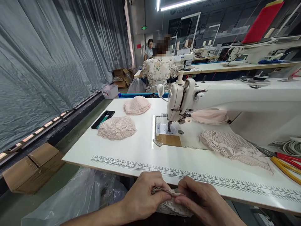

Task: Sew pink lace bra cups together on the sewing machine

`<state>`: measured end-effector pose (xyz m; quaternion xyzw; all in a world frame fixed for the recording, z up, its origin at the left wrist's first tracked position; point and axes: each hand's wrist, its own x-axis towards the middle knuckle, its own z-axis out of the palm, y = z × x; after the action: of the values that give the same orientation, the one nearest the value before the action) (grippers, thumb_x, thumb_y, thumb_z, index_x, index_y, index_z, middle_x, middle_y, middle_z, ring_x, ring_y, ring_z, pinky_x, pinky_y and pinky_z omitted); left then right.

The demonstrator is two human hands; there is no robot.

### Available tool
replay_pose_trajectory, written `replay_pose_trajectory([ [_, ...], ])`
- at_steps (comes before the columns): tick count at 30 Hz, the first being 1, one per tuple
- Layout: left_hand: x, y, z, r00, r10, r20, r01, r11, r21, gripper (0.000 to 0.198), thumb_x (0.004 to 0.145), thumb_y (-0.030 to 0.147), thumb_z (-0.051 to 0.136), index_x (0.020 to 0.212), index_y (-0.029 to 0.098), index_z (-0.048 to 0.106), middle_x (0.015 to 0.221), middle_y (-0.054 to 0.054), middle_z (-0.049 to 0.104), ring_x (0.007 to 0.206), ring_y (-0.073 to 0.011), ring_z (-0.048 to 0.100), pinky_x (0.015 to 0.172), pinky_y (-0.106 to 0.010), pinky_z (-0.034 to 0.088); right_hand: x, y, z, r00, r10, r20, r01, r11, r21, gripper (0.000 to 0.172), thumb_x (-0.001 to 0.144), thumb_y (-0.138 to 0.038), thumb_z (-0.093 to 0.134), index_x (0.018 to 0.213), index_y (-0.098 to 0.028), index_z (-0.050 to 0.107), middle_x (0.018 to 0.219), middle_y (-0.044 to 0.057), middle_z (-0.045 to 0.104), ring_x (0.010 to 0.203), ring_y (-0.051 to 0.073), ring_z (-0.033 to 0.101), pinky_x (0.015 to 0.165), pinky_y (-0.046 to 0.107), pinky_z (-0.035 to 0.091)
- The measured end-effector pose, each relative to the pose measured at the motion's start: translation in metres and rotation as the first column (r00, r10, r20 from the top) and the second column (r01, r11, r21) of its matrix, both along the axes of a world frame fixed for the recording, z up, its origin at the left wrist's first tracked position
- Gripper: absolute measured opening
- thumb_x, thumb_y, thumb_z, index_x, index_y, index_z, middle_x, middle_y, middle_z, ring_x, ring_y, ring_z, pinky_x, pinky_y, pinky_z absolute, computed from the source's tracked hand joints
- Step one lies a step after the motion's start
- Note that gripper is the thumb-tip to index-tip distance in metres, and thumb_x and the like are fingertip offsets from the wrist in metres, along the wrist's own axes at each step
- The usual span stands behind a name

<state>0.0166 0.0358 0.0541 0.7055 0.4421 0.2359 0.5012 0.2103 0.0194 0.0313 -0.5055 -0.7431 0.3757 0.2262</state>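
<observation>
My left hand (147,196) and my right hand (199,197) pinch a piece of pale pink lace fabric (172,205) between thumbs and fingers, just off the front edge of the sewing table. The lace is folded, and its lower part hangs below my fingers. Beyond my hands stands a white sewing machine (181,100), its needle over the metal plate. On the table to the left rest a stack of lace cups (117,128) and, farther back, a smoother pink stack (137,105). Another lace piece (231,146) lies right of the needle, with a pink cup (209,116) behind it.
Red-and-yellow-handled scissors (285,163) lie at the right. A phone (102,119) sits by the left table edge. A printed ruler (164,172) runs along the front. Cardboard boxes (33,168) and plastic sheeting (75,197) are at the left. A co-worker (160,70) sits ahead.
</observation>
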Motion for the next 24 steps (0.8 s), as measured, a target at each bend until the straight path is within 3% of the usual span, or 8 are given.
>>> replay_pose_trajectory([
  [4,-0.002,0.001,-0.001,0.999,-0.006,-0.033,0.006,1.0,-0.003,0.009,0.074,0.017,0.064,0.076,0.018,0.073,0.069,0.002,0.058,0.067,-0.0093,0.053,0.064,-0.018,0.038,-0.001,0.002,-0.001,0.998,0.063,0.015,-0.064,0.997,0.032,0.019,0.085,-0.032,0.05,0.07,-0.02,0.052,0.058,-0.004,0.051,0.053,0.01,0.045,0.048,0.019,0.032],
  [7,-0.006,0.003,0.007,0.998,-0.027,-0.054,0.026,1.0,-0.005,0.009,0.075,0.017,0.064,0.077,0.018,0.073,0.07,0.002,0.06,0.069,-0.0101,0.055,0.065,-0.018,0.039,-0.004,0.003,0.002,0.996,0.078,0.036,-0.081,0.994,0.08,0.029,0.087,-0.033,0.047,0.061,-0.02,0.044,0.056,-0.004,0.049,0.051,0.01,0.043,0.048,0.019,0.031],
  [11,-0.014,0.022,0.042,0.991,-0.084,-0.107,0.096,0.989,0.111,0.012,0.079,0.019,0.06,0.079,0.018,0.072,0.074,0.0,0.063,0.073,-0.0112,0.058,0.068,-0.018,0.04,-0.016,0.015,0.021,0.997,0.069,0.024,-0.072,0.986,0.148,0.037,0.089,-0.039,0.042,0.058,-0.021,0.032,0.05,-0.006,0.036,0.046,0.008,0.035,0.044,0.02,0.027],
  [15,-0.011,0.08,0.074,0.947,-0.143,-0.289,0.218,0.944,0.246,0.015,0.08,0.026,0.057,0.078,0.016,0.07,0.074,0.0,0.065,0.071,-0.0121,0.057,0.064,-0.019,0.038,-0.028,0.053,0.035,0.998,-0.012,-0.059,0.018,0.994,0.104,0.045,0.091,-0.048,0.033,0.055,-0.022,0.026,0.042,-0.006,0.039,0.04,0.008,0.039,0.041,0.019,0.03],
  [17,-0.001,0.12,0.072,0.894,-0.176,-0.413,0.267,0.948,0.173,0.016,0.078,0.027,0.058,0.078,0.016,0.069,0.07,0.0,0.064,0.067,-0.0124,0.055,0.059,-0.019,0.037,-0.025,0.079,0.031,0.999,-0.022,-0.043,0.024,0.999,0.049,0.046,0.093,-0.048,0.028,0.054,-0.023,0.028,0.039,-0.005,0.044,0.034,0.009,0.042,0.039,0.019,0.033],
  [20,0.02,0.173,0.051,0.86,-0.21,-0.466,0.299,0.946,0.127,0.01,0.071,0.021,0.063,0.07,0.013,0.069,0.061,0.001,0.061,0.063,-0.0128,0.054,0.053,-0.019,0.034,-0.007,0.114,0.019,0.998,-0.038,0.051,0.033,0.996,0.085,0.046,0.093,-0.043,0.027,0.053,-0.022,0.037,0.037,-0.004,0.047,0.033,0.012,0.047,0.041,0.021,0.039],
  [22,0.032,0.194,0.034,0.85,-0.232,-0.472,0.306,0.948,0.084,0.009,0.07,0.02,0.063,0.068,0.013,0.069,0.061,0.0,0.062,0.063,-0.0133,0.055,0.052,-0.018,0.035,0.011,0.125,0.011,0.989,-0.097,0.111,0.079,0.985,0.153,0.04,0.092,-0.038,0.03,0.06,-0.022,0.048,0.043,-0.002,0.053,0.041,0.015,0.053,0.047,0.025,0.042],
  [24,0.04,0.204,0.023,0.843,-0.261,-0.471,0.312,0.949,0.032,0.009,0.07,0.021,0.063,0.069,0.014,0.07,0.064,0.0,0.064,0.064,-0.0138,0.057,0.051,-0.018,0.036,0.027,0.13,0.008,0.979,-0.125,0.159,0.08,0.962,0.26,0.032,0.091,-0.033,0.031,0.078,-0.021,0.057,0.063,0.004,0.064,0.052,0.018,0.059,0.05,0.027,0.042],
])
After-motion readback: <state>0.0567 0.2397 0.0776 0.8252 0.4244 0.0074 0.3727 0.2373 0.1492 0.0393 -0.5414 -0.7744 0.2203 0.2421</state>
